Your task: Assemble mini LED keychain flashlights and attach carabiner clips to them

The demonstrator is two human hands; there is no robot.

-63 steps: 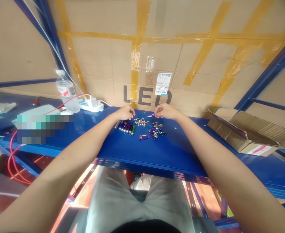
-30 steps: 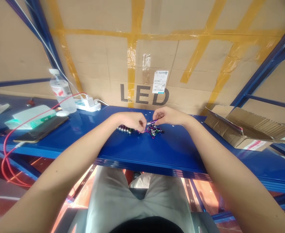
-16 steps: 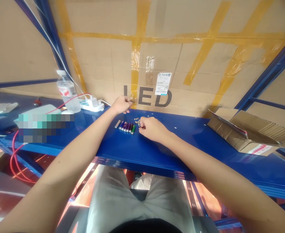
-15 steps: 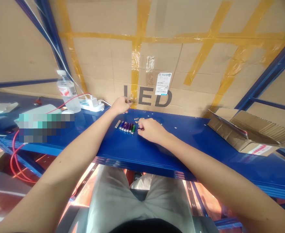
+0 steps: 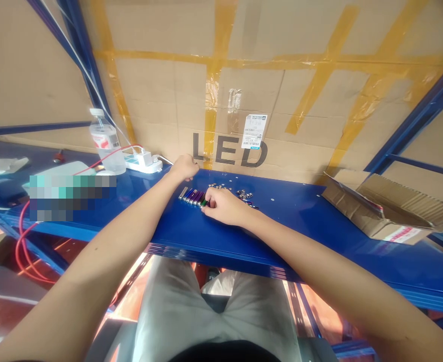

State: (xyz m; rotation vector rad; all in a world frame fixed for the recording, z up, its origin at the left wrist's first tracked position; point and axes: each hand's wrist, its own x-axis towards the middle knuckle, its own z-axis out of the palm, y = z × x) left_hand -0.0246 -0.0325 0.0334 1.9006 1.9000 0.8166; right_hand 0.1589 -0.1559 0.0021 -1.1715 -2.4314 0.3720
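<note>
A row of small coloured metal tubes (image 5: 193,196) lies on the blue shelf (image 5: 281,231). My right hand (image 5: 223,206) rests on the shelf with its fingers curled at the right end of that row, touching the green tube. My left hand (image 5: 185,166) is closed at the back of the shelf near the cardboard wall; whatever it pinches is too small to make out. Small silver parts (image 5: 221,187) and a heap of clips (image 5: 246,196) lie just beyond my right hand.
A water bottle (image 5: 106,143), a white power strip (image 5: 142,162) and a red cable (image 5: 21,241) are at the left. An open cardboard box (image 5: 383,208) lies at the right. A taped cardboard wall marked LED (image 5: 229,151) closes the back.
My right hand slid left from the silver parts to the end of the tube row. My left hand stayed at the back of the shelf, closed.
</note>
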